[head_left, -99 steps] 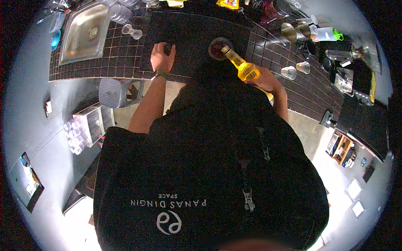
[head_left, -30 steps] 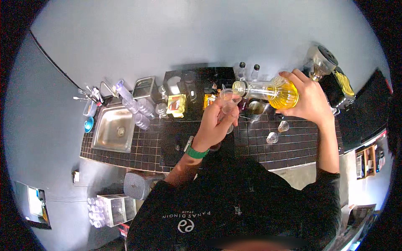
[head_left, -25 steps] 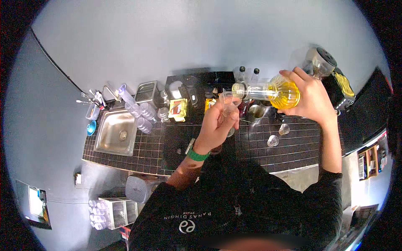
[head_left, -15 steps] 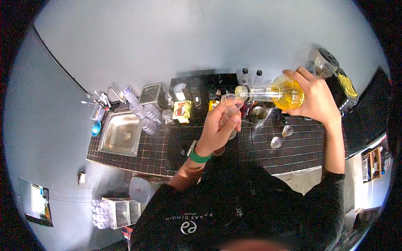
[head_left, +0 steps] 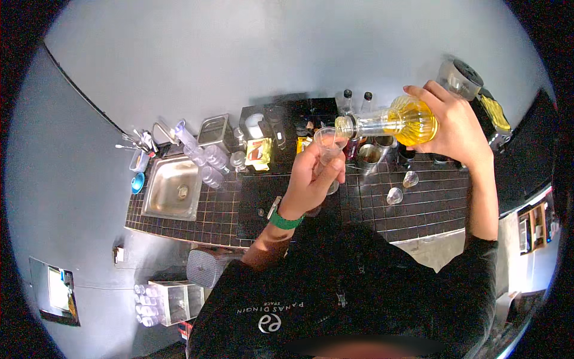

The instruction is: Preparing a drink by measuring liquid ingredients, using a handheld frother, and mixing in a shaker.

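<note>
My left hand [head_left: 315, 176], with a green-strapped watch [head_left: 284, 220] at its wrist, is closed around a small clear cup [head_left: 330, 143] held above the counter. In my right hand [head_left: 451, 122] is a clear glass bottle [head_left: 412, 121] of yellow liquid, gripped by its wide base. The bottle lies almost level, its neck pointing left and its mouth at the cup's rim. Whether liquid is flowing out cannot be made out. Beneath the bottle stand metal cups [head_left: 369, 155] on the black tiled counter.
A steel sink [head_left: 173, 188] is set in the counter at the left, with clear plastic cups [head_left: 210, 176] beside it. Yellow packets [head_left: 259, 154] lie near the middle. Two dark-capped bottles [head_left: 347, 102] stand at the back. Small clear glasses [head_left: 394, 195] are at the right, near a grinder-like machine [head_left: 460, 78].
The bottle's base and my right hand have risen slightly. Its mouth stays by the cup in my left hand. The view has shifted a little.
</note>
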